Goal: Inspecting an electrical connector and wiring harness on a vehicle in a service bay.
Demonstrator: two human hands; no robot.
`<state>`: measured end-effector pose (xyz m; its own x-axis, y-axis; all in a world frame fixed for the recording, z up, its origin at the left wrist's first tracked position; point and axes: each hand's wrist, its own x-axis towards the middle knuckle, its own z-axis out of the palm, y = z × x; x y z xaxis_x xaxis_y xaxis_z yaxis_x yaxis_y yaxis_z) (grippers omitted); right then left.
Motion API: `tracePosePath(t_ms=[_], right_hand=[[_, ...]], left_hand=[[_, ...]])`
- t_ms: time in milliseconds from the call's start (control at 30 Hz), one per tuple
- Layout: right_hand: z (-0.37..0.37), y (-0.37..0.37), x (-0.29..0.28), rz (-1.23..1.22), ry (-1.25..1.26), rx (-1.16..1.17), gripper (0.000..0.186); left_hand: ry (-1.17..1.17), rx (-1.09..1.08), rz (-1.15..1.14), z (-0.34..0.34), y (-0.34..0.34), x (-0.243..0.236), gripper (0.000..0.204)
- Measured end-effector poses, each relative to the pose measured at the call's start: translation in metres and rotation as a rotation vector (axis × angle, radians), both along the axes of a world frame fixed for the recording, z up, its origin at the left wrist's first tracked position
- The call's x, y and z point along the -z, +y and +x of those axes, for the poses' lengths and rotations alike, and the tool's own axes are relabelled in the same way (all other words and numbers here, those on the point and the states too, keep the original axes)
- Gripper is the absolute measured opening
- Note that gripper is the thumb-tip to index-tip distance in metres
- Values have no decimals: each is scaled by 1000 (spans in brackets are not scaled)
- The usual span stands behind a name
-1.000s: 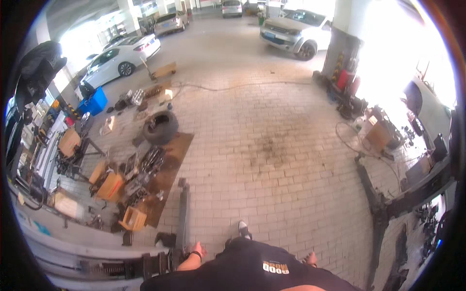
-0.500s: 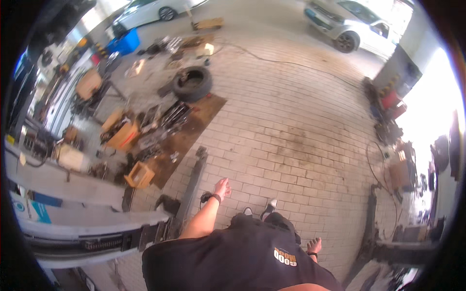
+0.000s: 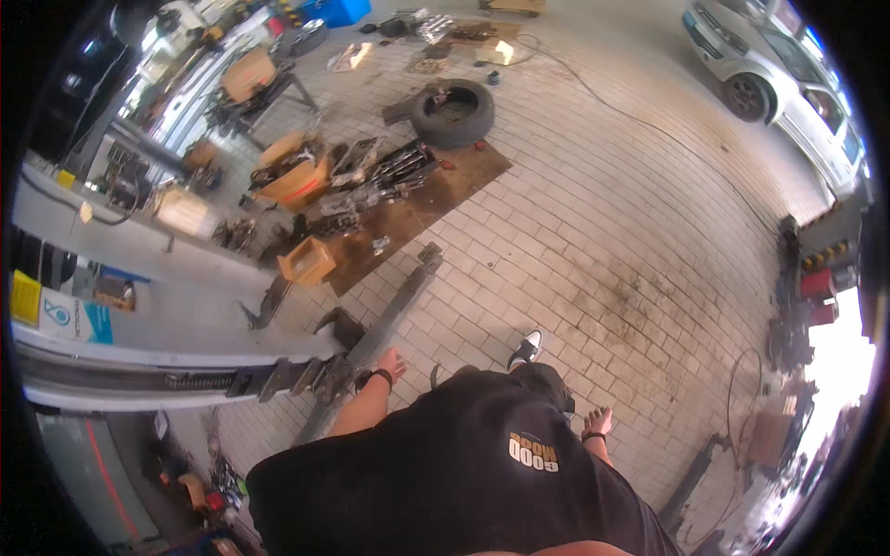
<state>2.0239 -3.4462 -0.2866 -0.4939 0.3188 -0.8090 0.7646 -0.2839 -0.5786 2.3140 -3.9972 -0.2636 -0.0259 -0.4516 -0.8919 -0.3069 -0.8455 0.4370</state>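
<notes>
My left hand point(image 3: 392, 363), with a dark band at its wrist, hangs beside the long grey metal arm point(image 3: 399, 301) of a vehicle lift. Its fingers are loosely apart with nothing in them. On the other side of my body, my right hand point(image 3: 598, 423) hangs over the brick floor point(image 3: 593, 250), also banded at the wrist. That hand is open too, and holds nothing. One black-and-white shoe point(image 3: 527, 347) shows ahead of my dark shirt; the other foot is hidden.
Left of the floor's middle, a brown board point(image 3: 445, 196) carries metal engine parts point(image 3: 403, 165), a tire point(image 3: 451, 113) and a small open carton point(image 3: 308, 262). A grey lift post point(image 3: 185, 315) stands at the left. White car point(image 3: 760, 69) at far right; another lift arm point(image 3: 693, 482) lies near right.
The view has turned left, and the board, tire and car sit farther right in it. My left hand has moved down and back, closer to the lift arm. Both hands stay without anything.
</notes>
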Motion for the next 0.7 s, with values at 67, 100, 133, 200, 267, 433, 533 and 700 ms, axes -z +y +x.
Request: tracePosePath(t_ms=[67,100,133,200,267,433,533,700], right_hand=[[-52,-21,2,-34,49,-103,52],[-77,-33,3,-57,82,-173,51],[-102,-42,2,-71,96,-214,51],[-152,-64,-3,-70,131,-292,44],[-196,-87,-11,-49,154,-332,37],[-275,-147,-34,-98,162,-400,36],[-297,-197,-50,-146,157,-420,34],[-304,-299,-61,-296,164,-544,34]], left_hand=[[16,-45,-67,-21,-1,-18,48],[39,-62,-119,-28,-2,-21,48],[47,-81,-136,-46,-4,-34,49],[75,-103,-192,-76,-4,-64,52],[85,-118,-224,-89,-6,-76,54],[128,-276,-245,-85,11,-85,50],[47,-364,-206,-63,25,-62,51],[-98,-462,-90,-36,46,-37,52]])
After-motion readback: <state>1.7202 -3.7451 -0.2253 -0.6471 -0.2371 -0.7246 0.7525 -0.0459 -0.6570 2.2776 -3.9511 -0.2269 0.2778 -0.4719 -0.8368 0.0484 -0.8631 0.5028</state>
